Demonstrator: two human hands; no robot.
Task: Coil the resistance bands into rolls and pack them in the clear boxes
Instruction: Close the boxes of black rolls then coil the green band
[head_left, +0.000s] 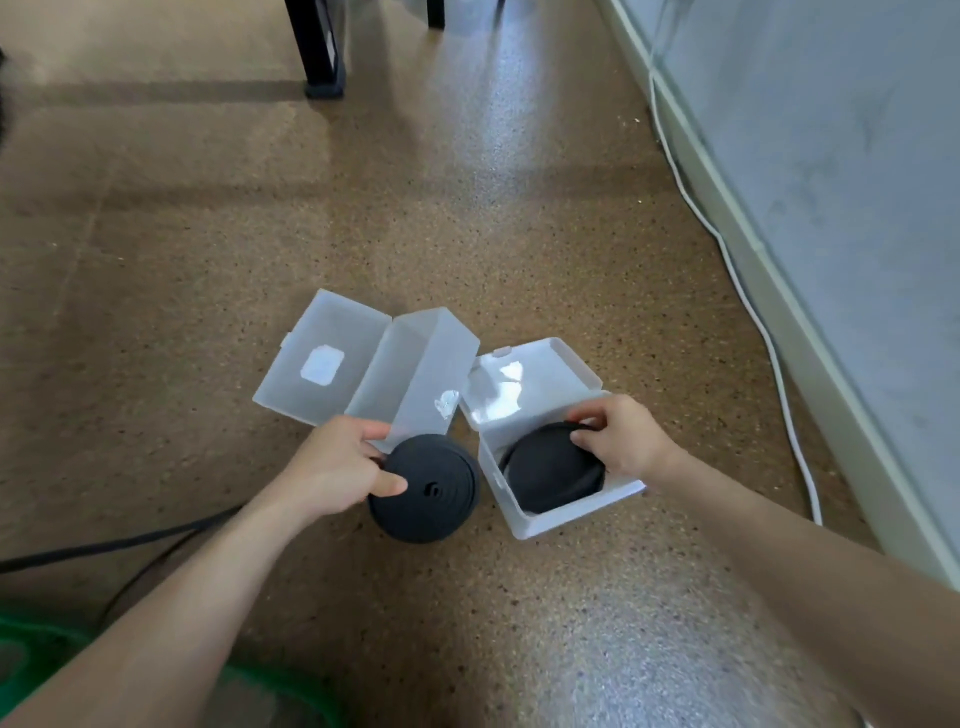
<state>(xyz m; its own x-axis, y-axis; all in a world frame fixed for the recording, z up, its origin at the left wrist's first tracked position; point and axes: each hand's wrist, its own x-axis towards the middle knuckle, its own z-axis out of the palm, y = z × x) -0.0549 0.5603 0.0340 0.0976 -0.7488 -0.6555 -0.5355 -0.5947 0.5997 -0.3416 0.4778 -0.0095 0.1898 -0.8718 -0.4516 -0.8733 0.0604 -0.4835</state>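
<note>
left hand (340, 462) grips roll (434, 496); right hand (626, 441) apparently pinches boxed roll (550, 475).

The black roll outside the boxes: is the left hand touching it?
Touching. The head view shows the left hand gripping the black roll: its thumb lies on the roll's top face and its fingers curl round the far edge.

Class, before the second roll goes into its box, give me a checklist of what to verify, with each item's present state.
1. Is the left clear box open: ok.
2. Does the left clear box stand mouth up: cannot tell.
3. Is the loose roll tightly coiled and gripped by the left hand: ok.
4. Does the boxed roll lie flat in the right clear box: not ok, it is tilted, with the right hand gripping its edge.
5. Is the right box lid closed: not ok.
</note>
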